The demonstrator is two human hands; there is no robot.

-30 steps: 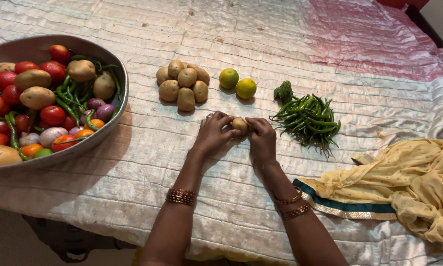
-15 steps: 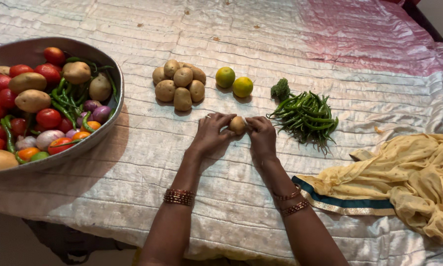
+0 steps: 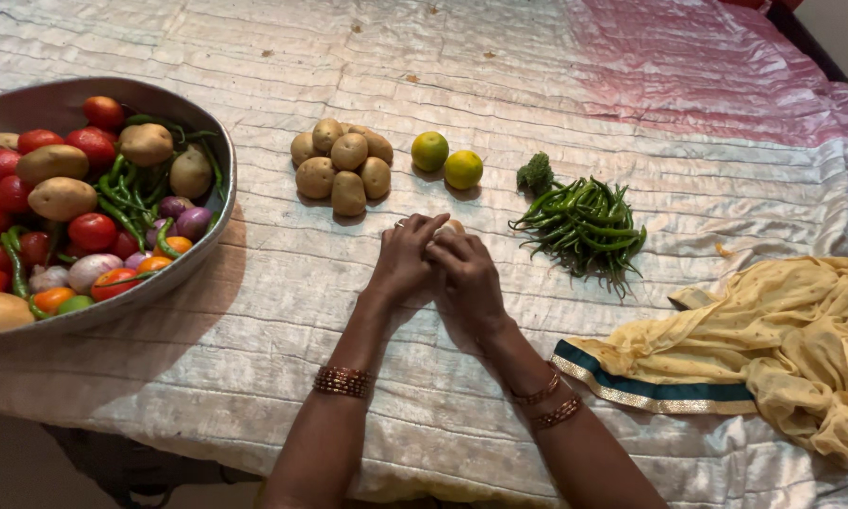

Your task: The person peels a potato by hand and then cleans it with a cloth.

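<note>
Cupped together between left hand point(image 3: 407, 256) and right hand point(image 3: 464, 275), fingers of both closed around it: a small pale-brown round potato point(image 3: 453, 226), only its top showing above the fingertips, low over the quilted silvery-white satin bedspread point(image 3: 367, 85) near the middle of the spread. Just beyond the hands, a heap of small brown potatoes point(image 3: 344, 166), resting on the cloth. Beside the heap, to its right, two round yellow-green limes point(image 3: 446, 160), side by side and nearly touching. Further right, a loose bundle of long green chillies point(image 3: 584, 226) with a small dark-green leafy sprig point(image 3: 536, 173) at its upper edge. Far left, a wide grey metal bowl point(image 3: 218, 151) piled with red tomatoes, larger potatoes, green chillies and small purple and white bulbs. Lower right, a crumpled yellow cloth with a teal and gold border point(image 3: 773, 349). On both wrists, copper-coloured bangles.
</note>
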